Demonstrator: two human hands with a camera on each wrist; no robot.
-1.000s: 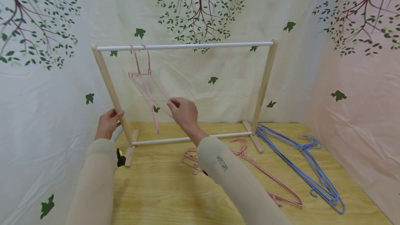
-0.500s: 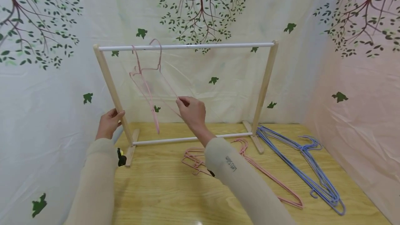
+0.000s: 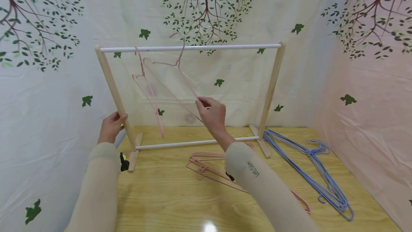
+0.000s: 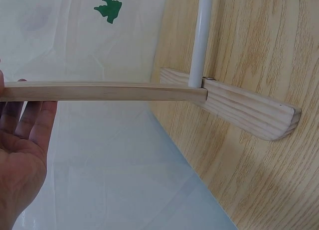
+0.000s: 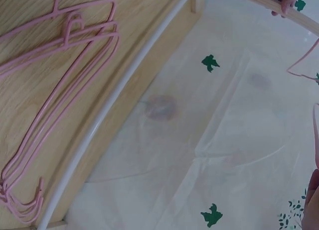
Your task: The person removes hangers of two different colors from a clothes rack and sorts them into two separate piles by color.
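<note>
My right hand [image 3: 212, 115] pinches a pink clothes hanger [image 3: 188, 83] by one sloping arm. The hanger tilts, and its hook rises above the white top rail [image 3: 225, 47], with the neck crossing the rail in the head view. A second pink hanger [image 3: 160, 122] hangs from the rail near its left end. My left hand [image 3: 111, 128] grips the left wooden post [image 3: 111, 83] of the rack, thumb on one side and fingers on the other in the left wrist view. Only a bit of the right hand [image 5: 311, 202] shows in the right wrist view.
Several pink hangers [image 3: 206, 153] lie on the wooden table [image 3: 154, 196], partly covered by my right sleeve. A bundle of blue hangers [image 3: 311, 151] lies at the right. The rack's right post [image 3: 273, 88] and lower white bar [image 3: 180, 144] stand behind them.
My right hand has moved right along the rack with its hanger. The hook has gone from hanging on the rail to standing above it. The left hand stays on the post.
</note>
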